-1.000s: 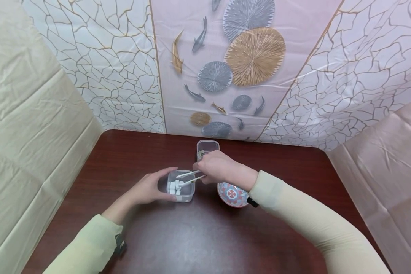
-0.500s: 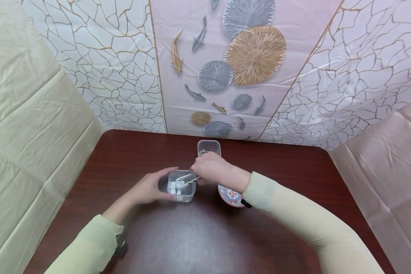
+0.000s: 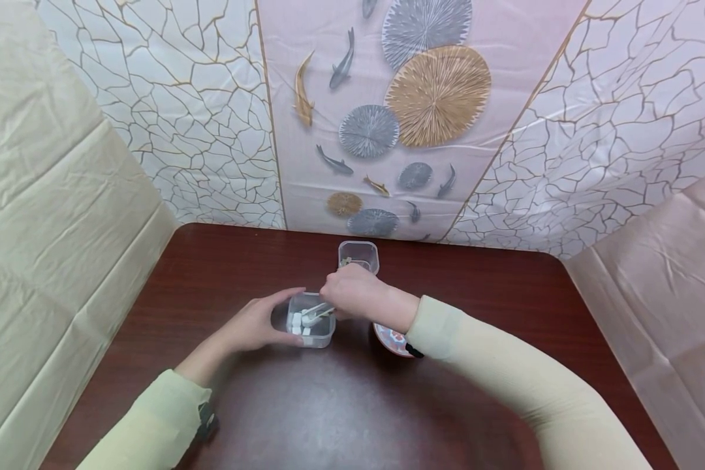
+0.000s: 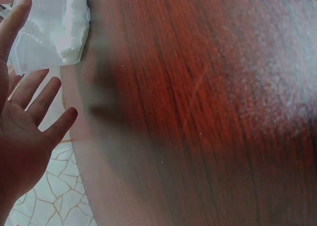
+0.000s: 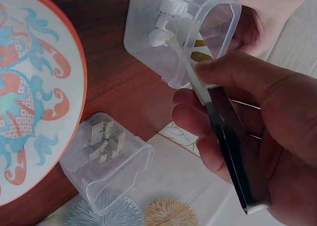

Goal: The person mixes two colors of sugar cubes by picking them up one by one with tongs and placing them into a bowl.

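Note:
My left hand (image 3: 258,321) spans a clear plastic box (image 3: 323,339), its thumb and forefinger on opposite sides. Several small white cubes (image 3: 296,321) lie in the box, towards its left side. My right hand (image 3: 352,290) grips small tongs (image 5: 230,141) with a dark, shiny handle and pale arms. Their tips reach down inside the box among the cubes; whether a cube is between them I cannot tell. In the left wrist view, the other fingers (image 4: 44,104) of the left hand spread loosely beside the box (image 4: 39,42).
A second clear box (image 3: 358,250) with small greyish-beige pieces (image 5: 105,141) stands behind the right hand. A patterned bowl (image 3: 392,339) with an orange-red rim sits partly under the right forearm. The dark wooden table (image 3: 329,418) meets a patterned cloth backdrop (image 3: 223,130).
My right hand has moved left and slightly down, bringing the tongs deeper into the box. The tongs' arms have come closer together. My left hand and the box have stayed put.

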The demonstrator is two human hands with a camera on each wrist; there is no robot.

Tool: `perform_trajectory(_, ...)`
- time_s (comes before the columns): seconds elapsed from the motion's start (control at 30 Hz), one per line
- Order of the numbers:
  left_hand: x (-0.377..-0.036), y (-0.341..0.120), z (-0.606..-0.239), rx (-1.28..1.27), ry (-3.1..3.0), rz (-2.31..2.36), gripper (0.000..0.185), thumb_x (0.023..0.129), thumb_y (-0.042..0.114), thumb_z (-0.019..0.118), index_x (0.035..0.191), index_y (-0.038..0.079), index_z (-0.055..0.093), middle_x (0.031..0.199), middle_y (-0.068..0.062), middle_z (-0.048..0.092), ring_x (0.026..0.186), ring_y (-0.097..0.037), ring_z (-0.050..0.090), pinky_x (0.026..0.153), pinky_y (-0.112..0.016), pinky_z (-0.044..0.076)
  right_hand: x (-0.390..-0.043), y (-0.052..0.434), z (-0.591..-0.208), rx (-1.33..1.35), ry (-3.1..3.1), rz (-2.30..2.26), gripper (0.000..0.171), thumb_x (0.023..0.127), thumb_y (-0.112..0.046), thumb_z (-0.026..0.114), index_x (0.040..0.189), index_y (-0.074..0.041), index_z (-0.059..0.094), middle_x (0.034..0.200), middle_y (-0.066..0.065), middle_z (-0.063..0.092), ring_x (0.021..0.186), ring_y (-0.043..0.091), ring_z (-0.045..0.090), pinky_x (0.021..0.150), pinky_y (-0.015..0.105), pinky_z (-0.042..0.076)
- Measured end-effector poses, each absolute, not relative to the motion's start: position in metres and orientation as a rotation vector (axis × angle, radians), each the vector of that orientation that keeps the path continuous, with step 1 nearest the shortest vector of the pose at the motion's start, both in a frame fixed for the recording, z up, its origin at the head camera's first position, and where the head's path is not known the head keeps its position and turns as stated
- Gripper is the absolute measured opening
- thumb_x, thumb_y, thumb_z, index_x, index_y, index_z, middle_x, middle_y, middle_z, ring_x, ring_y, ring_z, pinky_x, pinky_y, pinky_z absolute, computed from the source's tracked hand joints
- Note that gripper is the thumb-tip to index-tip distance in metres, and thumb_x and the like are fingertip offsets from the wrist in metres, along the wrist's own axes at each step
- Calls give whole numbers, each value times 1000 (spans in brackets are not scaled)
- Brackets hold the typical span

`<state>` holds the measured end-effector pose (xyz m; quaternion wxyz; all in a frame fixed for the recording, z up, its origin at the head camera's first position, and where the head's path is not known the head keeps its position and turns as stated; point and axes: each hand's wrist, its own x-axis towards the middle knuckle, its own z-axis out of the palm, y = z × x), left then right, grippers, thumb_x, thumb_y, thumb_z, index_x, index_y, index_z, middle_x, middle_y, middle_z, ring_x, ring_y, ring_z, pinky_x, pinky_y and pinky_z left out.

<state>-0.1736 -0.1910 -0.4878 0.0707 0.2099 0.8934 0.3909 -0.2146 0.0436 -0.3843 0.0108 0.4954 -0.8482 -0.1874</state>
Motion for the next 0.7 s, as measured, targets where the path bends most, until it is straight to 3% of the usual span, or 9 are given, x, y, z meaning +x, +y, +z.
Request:
perform_trajectory(0.37,-175,-190,-488,645,2697,1173,97,77,40,98,158,15,52,146,-10,65,131,-30,63,109,-56,51,-216,57,-372,1551,-2716,-473,6,86,-24,84,87,-21,78,79,-3,73,76,21,70,64,40,58)
perform_trajectory(0.7,-173,-190,-490,634,2698,1175,99,76,45,97,159,16,52,148,-10,64,135,-32,61,111,-57,49,-212,86,-348,1560,-2739,-315,6,91,-23,77,95,-26,79,69,-11,64,64,15,62,55,34,49)
